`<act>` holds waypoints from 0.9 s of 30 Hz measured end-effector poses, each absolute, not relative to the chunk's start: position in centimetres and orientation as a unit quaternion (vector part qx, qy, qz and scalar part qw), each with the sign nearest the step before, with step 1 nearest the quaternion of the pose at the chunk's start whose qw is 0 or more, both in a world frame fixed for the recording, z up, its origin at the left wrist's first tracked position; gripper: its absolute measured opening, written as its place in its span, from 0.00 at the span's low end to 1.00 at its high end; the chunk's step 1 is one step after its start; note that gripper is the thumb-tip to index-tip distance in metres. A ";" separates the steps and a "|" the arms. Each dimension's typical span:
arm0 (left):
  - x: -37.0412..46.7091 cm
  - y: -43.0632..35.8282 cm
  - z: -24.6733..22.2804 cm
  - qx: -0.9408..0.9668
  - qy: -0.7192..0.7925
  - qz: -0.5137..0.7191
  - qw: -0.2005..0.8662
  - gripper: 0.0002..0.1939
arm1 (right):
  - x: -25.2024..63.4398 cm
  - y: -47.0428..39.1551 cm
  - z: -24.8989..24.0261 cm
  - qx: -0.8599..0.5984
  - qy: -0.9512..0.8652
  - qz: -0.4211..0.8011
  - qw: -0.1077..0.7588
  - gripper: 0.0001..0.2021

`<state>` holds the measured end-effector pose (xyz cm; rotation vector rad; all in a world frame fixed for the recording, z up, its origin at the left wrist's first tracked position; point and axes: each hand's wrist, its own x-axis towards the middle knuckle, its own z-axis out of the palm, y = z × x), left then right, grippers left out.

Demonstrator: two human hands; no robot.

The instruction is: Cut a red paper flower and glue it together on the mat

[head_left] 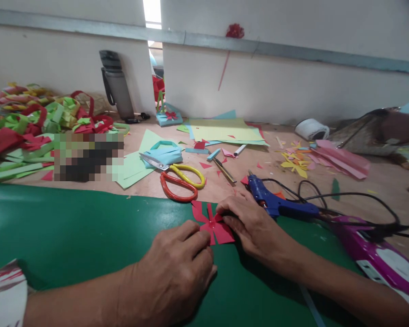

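Observation:
A red paper flower [221,232] with cut petals lies on the green mat [98,227], a glossy spot at its middle. My left hand [180,263] is closed at its left edge, fingertips on a petal. My right hand [247,218] pinches a petal on its right side between thumb and fingers. Just beyond the flower are scissors [182,181] with one red and one yellow handle. A blue glue gun [276,200] rests right behind my right hand, its nozzle pointing away from me.
Coloured paper strips and small bags [47,118] are heaped at the left, near a grey bottle [119,86]. Paper sheets [225,129], a pencil [225,170] and scraps lie at the back. A purple power strip [378,254] with black cables is at the right.

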<state>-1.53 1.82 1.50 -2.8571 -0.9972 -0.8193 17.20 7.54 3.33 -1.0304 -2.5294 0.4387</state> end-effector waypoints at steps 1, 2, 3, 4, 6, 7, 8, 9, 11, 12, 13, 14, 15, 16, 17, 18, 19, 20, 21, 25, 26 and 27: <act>-1.5 1.8 1.5 -0.911 -0.319 -0.261 0.003 0.10 | 17.3 7.6 3.1 -0.364 -0.900 0.151 0.184 0.10; -1.5 1.8 1.5 -0.911 -0.319 -0.261 0.002 0.10 | 17.3 7.7 2.9 -0.361 -0.904 0.143 0.178 0.10; -1.5 1.8 1.5 -0.911 -0.320 -0.260 0.002 0.10 | 17.3 7.8 2.7 -0.356 -0.910 0.129 0.168 0.11; -1.5 1.8 1.6 -0.910 -0.321 -0.261 0.002 0.10 | 17.4 7.9 2.5 -0.350 -0.917 0.111 0.155 0.12; -1.5 1.8 1.6 -0.909 -0.322 -0.264 0.002 0.10 | 17.4 8.0 2.4 -0.339 -0.930 0.067 0.126 0.14; -1.5 1.8 1.6 -0.910 -0.320 -0.265 0.002 0.10 | 17.5 8.0 2.3 -0.337 -0.933 0.051 0.117 0.14; -1.5 1.8 1.6 -0.910 -0.317 -0.267 0.002 0.10 | 17.6 8.1 2.4 -0.337 -0.934 0.037 0.116 0.13; -1.5 1.8 1.6 -0.911 -0.315 -0.267 0.003 0.10 | 17.7 8.1 2.5 -0.338 -0.933 0.022 0.121 0.12; -1.5 1.8 1.7 -0.912 -0.315 -0.263 0.003 0.09 | 18.3 8.3 3.0 -0.336 -0.933 -0.009 0.127 0.11; -1.6 1.8 1.7 -0.912 -0.316 -0.262 0.004 0.09 | 18.7 8.3 3.3 -0.336 -0.934 -0.021 0.120 0.10; -1.6 1.8 1.7 -0.911 -0.318 -0.262 0.004 0.09 | 19.1 8.4 3.7 -0.334 -0.936 -0.027 0.107 0.09; -1.6 1.8 1.7 -0.911 -0.319 -0.262 0.003 0.09 | 19.6 8.4 4.1 -0.333 -0.938 -0.023 0.088 0.09; -1.6 1.7 1.8 -0.910 -0.321 -0.263 0.001 0.09 | 19.9 8.4 4.6 -0.334 -0.940 -0.011 0.067 0.08; -1.6 1.7 1.8 -0.909 -0.322 -0.265 -0.003 0.08 | 20.2 8.4 4.9 -0.335 -0.941 0.004 0.048 0.08; -1.6 1.7 1.9 -0.907 -0.324 -0.267 -0.008 0.08 | 20.4 8.4 5.2 -0.335 -0.942 0.017 0.032 0.08; -1.6 1.7 1.9 -0.906 -0.326 -0.271 -0.012 0.08 | 20.5 8.3 5.4 -0.331 -0.943 0.029 0.020 0.07; -1.5 1.7 2.0 -0.904 -0.327 -0.275 -0.016 0.09 | 20.5 8.2 5.5 -0.325 -0.945 0.035 0.013 0.07; -1.5 1.7 2.0 -0.902 -0.328 -0.279 -0.020 0.09 | 20.5 8.0 5.5 -0.316 -0.948 0.035 0.015 0.06; -1.5 1.8 2.0 -0.901 -0.329 -0.282 -0.022 0.09 | 20.4 7.9 5.4 -0.303 -0.952 0.028 0.025 0.05; -1.5 1.8 2.0 -0.900 -0.331 -0.282 -0.027 0.09 | 20.1 7.2 4.4 -0.233 -0.969 -0.039 0.064 0.06; -1.6 1.8 1.9 -0.901 -0.331 -0.280 -0.028 0.09 | 20.1 7.1 4.2 -0.218 -0.972 -0.056 0.066 0.08; -1.6 1.9 1.9 -0.901 -0.331 -0.279 -0.028 0.09 | 20.1 7.0 4.0 -0.206 -0.974 -0.067 0.068 0.10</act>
